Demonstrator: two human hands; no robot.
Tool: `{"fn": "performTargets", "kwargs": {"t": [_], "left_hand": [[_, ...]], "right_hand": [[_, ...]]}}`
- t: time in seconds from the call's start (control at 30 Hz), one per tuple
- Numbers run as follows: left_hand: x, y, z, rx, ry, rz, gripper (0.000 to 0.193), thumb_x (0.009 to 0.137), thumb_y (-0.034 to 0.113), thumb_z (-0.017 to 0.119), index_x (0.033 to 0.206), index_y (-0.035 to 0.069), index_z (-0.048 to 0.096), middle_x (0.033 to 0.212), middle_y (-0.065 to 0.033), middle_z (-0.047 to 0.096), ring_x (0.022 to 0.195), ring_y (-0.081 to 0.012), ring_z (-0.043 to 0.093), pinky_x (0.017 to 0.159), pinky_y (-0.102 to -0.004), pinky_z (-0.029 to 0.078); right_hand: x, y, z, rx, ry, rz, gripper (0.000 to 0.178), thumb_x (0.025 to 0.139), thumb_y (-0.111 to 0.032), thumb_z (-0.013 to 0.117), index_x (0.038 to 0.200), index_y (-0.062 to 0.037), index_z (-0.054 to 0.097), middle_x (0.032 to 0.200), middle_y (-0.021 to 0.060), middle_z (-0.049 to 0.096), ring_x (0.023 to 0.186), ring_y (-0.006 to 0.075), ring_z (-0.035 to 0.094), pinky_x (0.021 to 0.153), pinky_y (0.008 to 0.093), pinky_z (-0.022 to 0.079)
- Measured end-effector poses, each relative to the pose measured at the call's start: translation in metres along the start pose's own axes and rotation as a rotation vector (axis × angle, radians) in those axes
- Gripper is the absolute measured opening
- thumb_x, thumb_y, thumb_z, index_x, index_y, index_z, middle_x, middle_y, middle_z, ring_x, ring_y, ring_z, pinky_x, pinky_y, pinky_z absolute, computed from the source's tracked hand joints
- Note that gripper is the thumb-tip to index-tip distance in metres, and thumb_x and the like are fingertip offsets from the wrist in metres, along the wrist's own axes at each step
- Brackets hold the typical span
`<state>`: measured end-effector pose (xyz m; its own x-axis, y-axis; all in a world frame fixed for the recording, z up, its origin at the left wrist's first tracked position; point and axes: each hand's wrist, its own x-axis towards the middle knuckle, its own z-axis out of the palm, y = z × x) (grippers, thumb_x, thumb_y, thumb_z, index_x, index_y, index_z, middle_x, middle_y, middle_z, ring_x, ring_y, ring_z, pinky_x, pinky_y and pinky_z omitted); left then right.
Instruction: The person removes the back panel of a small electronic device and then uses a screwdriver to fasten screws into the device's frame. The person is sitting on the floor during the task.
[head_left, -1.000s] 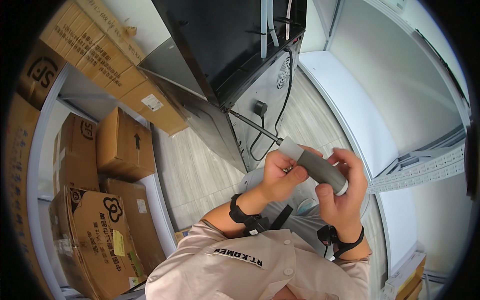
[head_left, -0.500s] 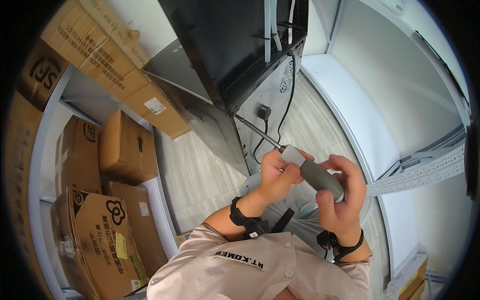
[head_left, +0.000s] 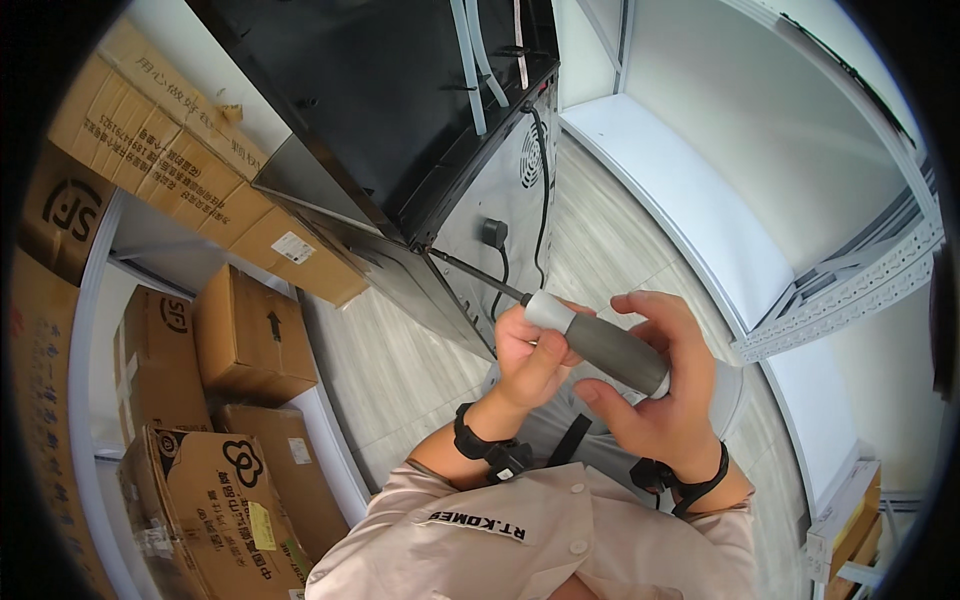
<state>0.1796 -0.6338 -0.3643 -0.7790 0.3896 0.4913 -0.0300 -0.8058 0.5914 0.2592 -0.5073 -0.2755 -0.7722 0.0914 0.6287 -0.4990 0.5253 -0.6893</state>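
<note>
My left hand (head_left: 535, 362) is closed around the light grey collar of a thick-handled grey screwdriver (head_left: 615, 352). Its long dark shaft slants up and left, with the tip at a lower corner of the open black compartment on a tall appliance (head_left: 400, 130). My right hand (head_left: 665, 375) is cupped at the handle's butt end, thumb and fingers spread apart and the thumb off the handle. The butt lies against or close to the palm side; exact contact is hard to tell. What the tip meets is too small to make out.
Pale tubes (head_left: 466, 70) run inside the compartment. A black cable (head_left: 541, 190) and a black plug (head_left: 494, 234) hang on the appliance's metal back panel. Cardboard boxes (head_left: 255, 335) fill shelving at left; a long carton (head_left: 200, 165) leans behind. White shelving (head_left: 680, 210) curves along the right.
My right thumb and fingers have loosened and spread from the screwdriver's handle. My left hand still holds the collar. The appliance appears further left as the view has shifted.
</note>
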Motion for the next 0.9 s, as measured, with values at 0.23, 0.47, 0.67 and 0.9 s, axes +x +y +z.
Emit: {"fn": "performTargets", "kwargs": {"t": [0.23, 0.47, 0.67, 0.9], "left_hand": [[0.004, 0.004, 0.001, -0.192, -0.08, -0.105, 0.054, 0.091, 0.033, 0.066, 0.119, -0.01, 0.052, 0.076, -0.0011, 0.055, 0.058, -0.0049, 0.033, 0.052, -0.0232, 0.026], [0.004, -0.005, 0.002, -0.057, 0.014, 0.036, 0.055, 0.089, 0.037, 0.069, 0.114, -0.009, 0.053, 0.082, -0.006, 0.061, 0.062, -0.0082, 0.047, 0.056, -0.023, 0.037], [-0.002, 0.0, 0.0, -0.004, 0.047, -0.025, 0.056, 0.089, 0.037, 0.068, 0.114, -0.011, 0.053, 0.085, -0.0083, 0.062, 0.066, -0.0087, 0.052, 0.059, -0.0229, 0.041], [-0.004, -0.008, -0.002, -0.068, 0.031, 0.021, 0.06, 0.086, 0.044, 0.069, 0.109, -0.01, 0.055, 0.088, -0.0112, 0.065, 0.073, -0.0116, 0.06, 0.064, -0.0222, 0.046]], "right_hand": [[-0.004, 0.005, -0.008, -0.018, -0.12, 0.007, 0.04, 0.068, 0.001, 0.076, 0.105, 0.002, 0.06, 0.102, 0.0169, 0.063, 0.083, 0.0285, 0.064, 0.063, 0.0309, 0.05], [0.001, 0.009, -0.002, -0.11, -0.038, -0.286, 0.044, 0.065, 0.002, 0.077, 0.106, 0.0004, 0.06, 0.099, 0.0171, 0.062, 0.083, 0.0299, 0.063, 0.067, 0.0328, 0.052], [-0.005, 0.002, -0.004, 0.001, -0.055, -0.072, 0.044, 0.065, -0.001, 0.079, 0.105, -0.0002, 0.06, 0.094, 0.0152, 0.064, 0.075, 0.0279, 0.063, 0.063, 0.0328, 0.052], [-0.003, 0.015, -0.001, -0.061, -0.006, -0.346, 0.04, 0.069, -0.004, 0.078, 0.105, -0.0007, 0.061, 0.092, 0.0133, 0.064, 0.073, 0.026, 0.062, 0.059, 0.0321, 0.05]]}}
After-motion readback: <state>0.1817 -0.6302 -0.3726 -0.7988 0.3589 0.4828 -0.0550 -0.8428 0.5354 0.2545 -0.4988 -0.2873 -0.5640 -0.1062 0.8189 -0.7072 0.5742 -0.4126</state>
